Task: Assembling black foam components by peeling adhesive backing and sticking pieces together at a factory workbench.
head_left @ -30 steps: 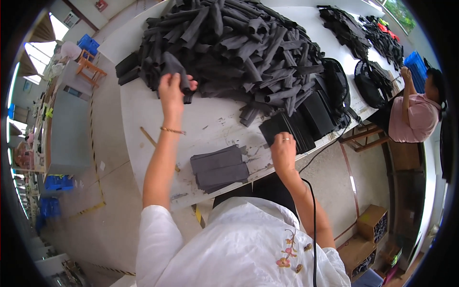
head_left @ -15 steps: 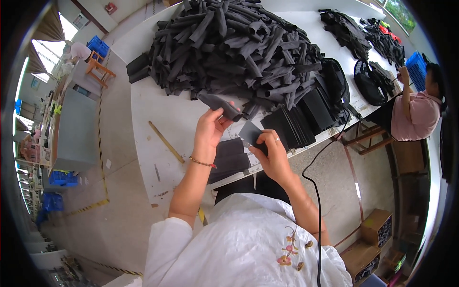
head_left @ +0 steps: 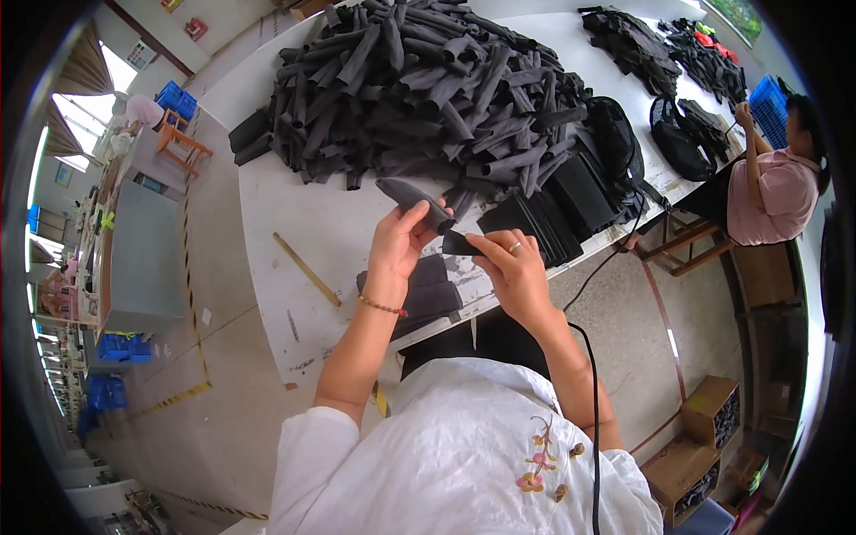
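Observation:
My left hand is closed around a dark grey fabric tube, whose near end gapes toward my right hand. Between the thumb and fingers of my right hand is a thin dark flat sheet, its edge close to the tube's mouth. Whether the two touch I cannot tell. Below my hands, flat dark fabric pieces lie at the table's near edge. To the right stands a row of thin black panels. A large pile of similar tubes rises beyond.
A wooden stick lies on the white table at left. Black mesh bags sit on the right. A black cable hangs beside my right arm. One person sits far right; cardboard boxes stand on the floor.
My right hand has turned and brought the sheet nearer the tube's open end; the sheet now shows a narrower, darker side. My left hand keeps hold of the tube, almost unmoved.

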The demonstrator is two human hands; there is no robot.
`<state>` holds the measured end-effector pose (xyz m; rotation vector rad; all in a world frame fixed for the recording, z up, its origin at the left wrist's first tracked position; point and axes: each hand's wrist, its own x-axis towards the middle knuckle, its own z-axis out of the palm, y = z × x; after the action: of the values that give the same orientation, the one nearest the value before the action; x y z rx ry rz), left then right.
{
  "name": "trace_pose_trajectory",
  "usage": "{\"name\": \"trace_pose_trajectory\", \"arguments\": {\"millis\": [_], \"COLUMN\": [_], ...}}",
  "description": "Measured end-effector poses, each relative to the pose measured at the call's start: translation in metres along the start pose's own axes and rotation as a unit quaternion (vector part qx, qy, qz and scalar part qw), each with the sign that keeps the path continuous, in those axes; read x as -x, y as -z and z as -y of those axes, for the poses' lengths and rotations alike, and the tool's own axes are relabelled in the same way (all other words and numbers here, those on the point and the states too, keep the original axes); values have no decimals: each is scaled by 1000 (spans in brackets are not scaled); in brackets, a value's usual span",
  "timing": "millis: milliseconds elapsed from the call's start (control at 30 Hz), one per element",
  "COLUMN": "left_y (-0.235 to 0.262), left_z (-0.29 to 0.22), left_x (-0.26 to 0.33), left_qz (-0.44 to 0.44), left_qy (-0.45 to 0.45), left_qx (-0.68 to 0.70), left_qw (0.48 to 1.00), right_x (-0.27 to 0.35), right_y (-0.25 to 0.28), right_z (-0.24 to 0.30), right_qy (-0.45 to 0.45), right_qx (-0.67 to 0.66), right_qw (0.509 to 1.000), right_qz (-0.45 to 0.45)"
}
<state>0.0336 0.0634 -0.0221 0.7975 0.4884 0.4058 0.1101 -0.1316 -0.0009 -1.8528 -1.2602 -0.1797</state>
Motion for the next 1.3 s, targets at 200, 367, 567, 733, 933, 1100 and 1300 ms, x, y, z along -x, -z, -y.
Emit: {"name": "trace_pose_trajectory", "arguments": {"millis": [200, 367, 567, 733, 933, 1100, 1300], "left_y": [-2, 3, -20, -34, -57, -49, -45], "left_z": [2, 4, 9, 18, 21, 35, 25], "left_x": [1, 2, 19, 31, 45, 39, 34], "left_qz": [4, 6, -29, -48, -17, 124, 85], "left_qy": [21, 39, -25, -83, -186, -108, -121], "left_qx": [-17, -11, 12, -13, 21, 40, 40], "left_qw": [1000, 999, 999, 995, 982, 986, 988], "right_x": [-7, -9, -7, -3, 7, 11, 11], "right_y": [3, 6, 3, -10, -25, -34, -10], "right_z": [-6, -6, -2, 1, 9, 10, 14], "right_qy": [18, 38, 61, 55, 17, 18, -23], "right_qx": [53, 109, 183, 183, 76, -33, 40], "right_qw": [998, 993, 981, 979, 993, 997, 999], "right_qz": [-1, -7, -34, -76, -89, -69, 3]}}
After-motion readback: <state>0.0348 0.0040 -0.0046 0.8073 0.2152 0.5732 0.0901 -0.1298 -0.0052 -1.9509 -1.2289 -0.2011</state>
